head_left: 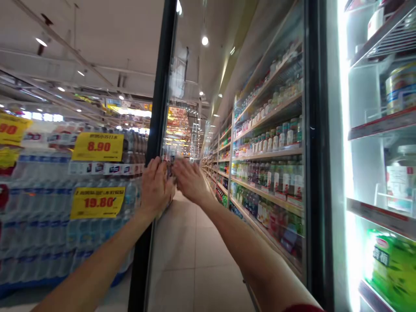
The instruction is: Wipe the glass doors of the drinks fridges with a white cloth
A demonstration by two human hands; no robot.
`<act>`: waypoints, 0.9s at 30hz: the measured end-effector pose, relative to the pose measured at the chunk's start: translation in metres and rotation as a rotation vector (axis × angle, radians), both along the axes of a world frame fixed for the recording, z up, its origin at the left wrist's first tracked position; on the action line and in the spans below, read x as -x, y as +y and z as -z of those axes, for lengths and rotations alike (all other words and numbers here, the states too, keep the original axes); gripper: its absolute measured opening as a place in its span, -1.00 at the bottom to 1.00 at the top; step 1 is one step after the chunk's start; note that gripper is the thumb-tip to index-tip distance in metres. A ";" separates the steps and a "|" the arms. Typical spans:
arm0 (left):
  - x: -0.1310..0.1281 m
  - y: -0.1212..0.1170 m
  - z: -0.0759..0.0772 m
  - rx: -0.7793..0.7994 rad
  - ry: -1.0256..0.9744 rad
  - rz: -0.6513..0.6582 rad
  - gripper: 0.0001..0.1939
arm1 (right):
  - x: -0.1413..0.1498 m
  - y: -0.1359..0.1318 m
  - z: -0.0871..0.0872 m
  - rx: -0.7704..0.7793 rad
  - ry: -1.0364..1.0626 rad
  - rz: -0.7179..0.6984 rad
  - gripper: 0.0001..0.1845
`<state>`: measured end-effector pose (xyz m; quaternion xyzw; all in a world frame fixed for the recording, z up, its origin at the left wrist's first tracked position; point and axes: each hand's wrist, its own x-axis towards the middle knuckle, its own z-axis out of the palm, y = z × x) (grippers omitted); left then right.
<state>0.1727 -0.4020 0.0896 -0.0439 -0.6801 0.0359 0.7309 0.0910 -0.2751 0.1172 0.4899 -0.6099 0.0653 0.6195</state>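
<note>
A tall glass door (195, 242) with a black frame stands swung open in front of me. My left hand (155, 186) lies over the frame's left upright, its fingers pointing up and the thumb apart toward the glass. Beside it, my right hand (189, 178) is raised at the pane with stretched fingers, their tips smeared by motion. The two hands are close together, and neither appears to hold a loose object. Whether the right fingertips touch the glass I cannot tell.
At right, a lit cooler holds shelves (383, 123) with bottles, a can and a green pack (390, 264). Stacked bottled water (39, 208) with yellow price signs (97, 146) stands at left. Shelves of drinks (269, 173) and the tiled floor show in the glass.
</note>
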 end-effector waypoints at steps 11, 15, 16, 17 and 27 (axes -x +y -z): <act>0.007 0.004 0.005 -0.058 0.016 0.049 -0.47 | 0.016 0.028 -0.014 0.273 -0.144 0.043 -0.49; 0.015 0.010 0.011 -0.035 -0.016 0.037 -0.45 | 0.011 0.024 0.044 -0.156 0.111 -0.020 -0.59; 0.017 0.010 0.013 -0.030 -0.027 0.032 -0.45 | 0.013 0.028 0.050 -0.187 0.135 -0.028 -0.61; 0.019 0.011 0.015 -0.025 -0.035 0.026 -0.44 | 0.016 0.035 0.052 -0.177 0.132 -0.028 -0.61; 0.056 0.043 0.050 0.105 -0.174 0.035 -0.38 | 0.042 0.093 0.069 0.033 0.020 0.109 -0.50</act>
